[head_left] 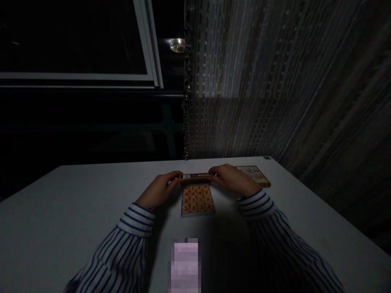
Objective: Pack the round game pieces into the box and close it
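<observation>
Brown box (197, 176) between left hand (159, 189) and right hand (234, 179) — one end pinched in each

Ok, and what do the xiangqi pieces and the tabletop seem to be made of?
The xiangqi pieces look like wood or wood-toned plastic: tan faces with red characters, sheen hard to judge. The tabletop seems like smooth, matte white laminate or painted board, given its even, grainless surface.

1 head-worn view, looking forward and down over the tabletop (100, 195)
</observation>
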{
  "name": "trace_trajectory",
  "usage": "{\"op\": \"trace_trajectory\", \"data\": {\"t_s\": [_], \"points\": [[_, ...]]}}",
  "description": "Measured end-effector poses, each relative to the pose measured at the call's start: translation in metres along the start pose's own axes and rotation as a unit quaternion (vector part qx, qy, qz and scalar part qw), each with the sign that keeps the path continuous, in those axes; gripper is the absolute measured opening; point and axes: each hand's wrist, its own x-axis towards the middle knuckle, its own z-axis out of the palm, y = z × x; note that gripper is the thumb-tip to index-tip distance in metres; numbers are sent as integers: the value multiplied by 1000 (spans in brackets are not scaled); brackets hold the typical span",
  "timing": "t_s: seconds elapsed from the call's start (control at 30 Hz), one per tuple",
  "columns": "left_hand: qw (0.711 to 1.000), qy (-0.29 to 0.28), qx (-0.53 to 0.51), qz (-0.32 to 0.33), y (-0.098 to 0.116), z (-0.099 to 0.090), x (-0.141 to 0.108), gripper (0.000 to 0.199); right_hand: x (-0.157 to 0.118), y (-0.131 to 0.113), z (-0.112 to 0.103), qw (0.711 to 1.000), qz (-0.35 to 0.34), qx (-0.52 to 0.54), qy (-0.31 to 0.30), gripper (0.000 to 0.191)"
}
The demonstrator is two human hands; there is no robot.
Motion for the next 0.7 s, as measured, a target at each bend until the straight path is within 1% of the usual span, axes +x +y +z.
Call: {"op": "trace_trajectory", "data": {"t_s": [0.3, 0.47, 0.7], "points": [[1000, -5, 2, -7, 2, 0, -4, 36, -5, -5, -1, 1000, 20, -11, -5, 36], [1000, -9, 11, -3, 5, 0, -5, 34, -8, -7, 0, 1000, 19, -14, -2, 35], [1000, -12, 16, -10, 6, 0, -7, 34, -9, -8, 2, 1000, 19, -18, -3, 38]]}}
